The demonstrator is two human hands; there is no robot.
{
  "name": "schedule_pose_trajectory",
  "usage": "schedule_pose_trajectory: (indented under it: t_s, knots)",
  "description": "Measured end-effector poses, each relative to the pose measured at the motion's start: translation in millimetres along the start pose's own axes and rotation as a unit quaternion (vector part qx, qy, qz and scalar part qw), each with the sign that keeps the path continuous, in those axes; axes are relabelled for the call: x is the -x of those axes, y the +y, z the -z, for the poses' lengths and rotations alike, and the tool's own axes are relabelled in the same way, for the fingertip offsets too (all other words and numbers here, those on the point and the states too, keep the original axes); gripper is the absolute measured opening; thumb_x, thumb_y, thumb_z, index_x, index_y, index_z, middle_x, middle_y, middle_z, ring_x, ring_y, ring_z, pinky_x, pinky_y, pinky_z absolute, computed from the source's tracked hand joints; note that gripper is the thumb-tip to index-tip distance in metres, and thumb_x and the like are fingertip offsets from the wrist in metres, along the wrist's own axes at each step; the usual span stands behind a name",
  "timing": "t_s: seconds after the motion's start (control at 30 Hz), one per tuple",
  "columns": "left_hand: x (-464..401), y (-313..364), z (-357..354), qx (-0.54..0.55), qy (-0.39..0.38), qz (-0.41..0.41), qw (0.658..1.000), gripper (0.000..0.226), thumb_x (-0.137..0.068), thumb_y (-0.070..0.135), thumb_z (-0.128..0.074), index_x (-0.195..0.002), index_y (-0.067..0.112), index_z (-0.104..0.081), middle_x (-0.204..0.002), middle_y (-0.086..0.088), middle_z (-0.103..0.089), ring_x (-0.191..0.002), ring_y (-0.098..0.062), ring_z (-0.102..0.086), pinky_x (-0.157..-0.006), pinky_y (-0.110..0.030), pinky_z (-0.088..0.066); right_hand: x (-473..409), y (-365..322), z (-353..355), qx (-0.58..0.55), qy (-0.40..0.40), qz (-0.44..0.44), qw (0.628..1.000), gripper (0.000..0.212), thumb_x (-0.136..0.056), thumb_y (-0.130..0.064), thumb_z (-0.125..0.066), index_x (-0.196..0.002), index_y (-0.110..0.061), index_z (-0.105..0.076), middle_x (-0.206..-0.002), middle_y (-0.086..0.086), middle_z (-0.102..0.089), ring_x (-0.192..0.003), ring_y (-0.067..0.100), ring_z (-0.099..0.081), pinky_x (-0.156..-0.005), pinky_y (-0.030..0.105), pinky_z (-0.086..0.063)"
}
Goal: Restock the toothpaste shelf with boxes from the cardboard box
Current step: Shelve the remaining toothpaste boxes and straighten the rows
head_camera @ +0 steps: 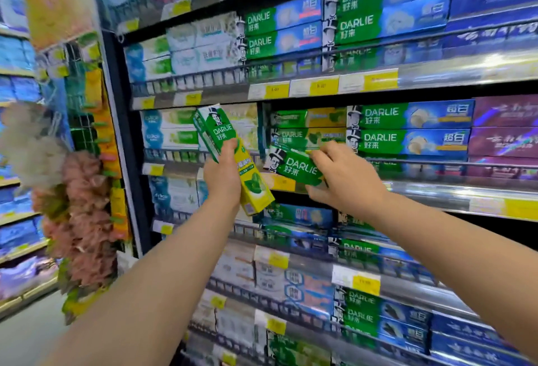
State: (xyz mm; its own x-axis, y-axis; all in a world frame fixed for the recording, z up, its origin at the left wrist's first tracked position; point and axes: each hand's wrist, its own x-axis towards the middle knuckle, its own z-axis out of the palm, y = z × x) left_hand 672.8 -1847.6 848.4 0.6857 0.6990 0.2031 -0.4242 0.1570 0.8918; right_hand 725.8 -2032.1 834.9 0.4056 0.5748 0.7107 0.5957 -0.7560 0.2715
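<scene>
- Gripping a green-and-yellow Darlie toothpaste box [233, 158] around its middle, the left hand [222, 174] holds it tilted, with the top-hat logo end up and to the left and the yellow end pointing down to the right.
- The right hand [346, 179] is closed on a second Darlie box [294, 164], thumb below and fingers over its right part; only the green logo end shows clear of the hand.
- This second box sits at the front rail of the middle shelf [436, 190], just under the stacked green-and-yellow Darlie boxes [308, 126] already standing there; whether it rests on the shelf or is only held in front of it cannot be told.
- The two held boxes are near each other but do not touch.
- To the right on the same shelf stand green-and-blue Darlie boxes [410, 128], then purple boxes [505, 126].
- Yellow price tags [323, 86] run along the shelf edges above and below.
- Pink and white bath puffs [84, 208] hang on a rack at the left end of the unit.
- The cardboard box is out of view.
</scene>
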Motion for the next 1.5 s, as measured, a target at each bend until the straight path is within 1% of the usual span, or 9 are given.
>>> schedule_pose_trajectory:
  t_s: [0.1,0.3,0.43,0.63,0.73,0.93,1.1,1.33,1.5]
  knots:
    - [-25,-3,5,0.034,-0.019,-0.015,0.999,0.076,-0.065,0.047,-0.065,-0.125,0.005,-0.044,-0.110,-0.014,-0.062,-0.096,-0.030,-0.062,-0.084,-0.044,-0.052,-29,-5,-11,0.036,0.029,0.023,0.999,0.064,-0.075,-0.030,-0.073,-0.126,0.001,-0.051,-0.111,0.020,-0.059,-0.100,0.039,-0.057,-0.068,0.042,-0.053]
    - [-81,-18,15,0.016,-0.055,-0.033,0.998,0.061,-0.074,0.041,-0.065,-0.121,0.006,-0.051,-0.100,-0.005,-0.063,-0.091,-0.023,-0.062,-0.079,-0.037,-0.051,-83,-14,-36,0.102,0.049,0.049,0.992,0.061,-0.059,-0.022,-0.082,-0.112,-0.001,-0.059,-0.091,0.018,-0.067,-0.079,0.036,-0.064,-0.058,0.038,-0.055]
    - [-116,-25,7,-0.001,-0.106,-0.034,0.994,0.053,-0.062,0.045,-0.060,-0.106,0.016,-0.055,-0.116,-0.014,-0.061,-0.103,-0.030,-0.060,-0.089,-0.044,-0.048,-106,-12,-53,0.143,0.020,0.028,0.989,0.057,-0.054,-0.011,-0.082,-0.106,0.000,-0.061,-0.095,0.020,-0.068,-0.078,0.036,-0.065,-0.061,0.041,-0.055]
    - [-127,-36,-5,-0.037,-0.184,-0.020,0.982,0.077,-0.067,0.054,-0.061,-0.129,0.010,-0.047,-0.128,-0.008,-0.054,-0.121,-0.028,-0.050,-0.104,-0.048,-0.040,-102,-5,-70,0.155,-0.021,-0.053,0.986,0.059,-0.059,-0.012,-0.079,-0.113,-0.001,-0.059,-0.106,0.022,-0.066,-0.087,0.038,-0.065,-0.070,0.044,-0.055]
    - [-129,-47,-14,-0.047,-0.195,-0.026,0.979,0.052,-0.087,0.038,-0.058,-0.132,0.015,-0.044,-0.102,0.010,-0.044,-0.107,-0.014,-0.043,-0.092,-0.029,-0.033,-101,-3,-72,0.168,-0.022,-0.069,0.983,0.058,-0.062,-0.016,-0.075,-0.116,-0.001,-0.058,-0.106,0.022,-0.065,-0.089,0.038,-0.063,-0.073,0.043,-0.053]
    - [-121,-50,-21,-0.058,-0.202,-0.011,0.978,0.026,-0.091,0.030,-0.056,-0.114,0.022,-0.048,-0.079,0.022,-0.041,-0.094,-0.012,-0.046,-0.080,-0.024,-0.028,-100,-2,-73,0.170,-0.003,-0.085,0.982,0.055,-0.066,-0.019,-0.068,-0.118,-0.003,-0.057,-0.105,0.019,-0.065,-0.090,0.038,-0.061,-0.075,0.042,-0.050]
    - [-119,-48,-26,-0.038,-0.178,0.010,0.983,0.039,-0.087,0.035,-0.057,-0.120,0.016,-0.050,-0.104,0.007,-0.057,-0.106,-0.021,-0.052,-0.085,-0.033,-0.037,-102,-4,-77,0.166,-0.006,-0.096,0.981,0.056,-0.070,-0.023,-0.061,-0.122,-0.003,-0.055,-0.114,0.021,-0.062,-0.097,0.039,-0.060,-0.081,0.043,-0.049]
    - [-117,-33,-37,0.050,-0.152,0.083,0.984,0.064,-0.086,0.055,-0.049,-0.135,0.015,-0.039,-0.116,-0.001,-0.048,-0.104,-0.020,-0.047,-0.098,-0.036,-0.039,-80,-26,-51,-0.079,0.018,-0.097,0.992,0.056,-0.085,-0.051,-0.039,-0.124,-0.013,-0.050,-0.120,0.004,-0.053,-0.101,0.018,-0.051,-0.080,0.029,-0.040]
    - [-113,-24,-51,0.123,-0.186,0.121,0.967,0.061,-0.081,0.043,-0.035,-0.135,0.015,-0.035,-0.130,-0.020,-0.053,-0.102,-0.031,-0.057,-0.096,-0.051,-0.044,-51,-43,-52,-0.194,-0.001,-0.134,0.972,0.063,-0.076,-0.051,-0.062,-0.125,-0.016,-0.045,-0.111,-0.009,-0.040,-0.093,0.009,-0.050,-0.081,0.031,-0.049]
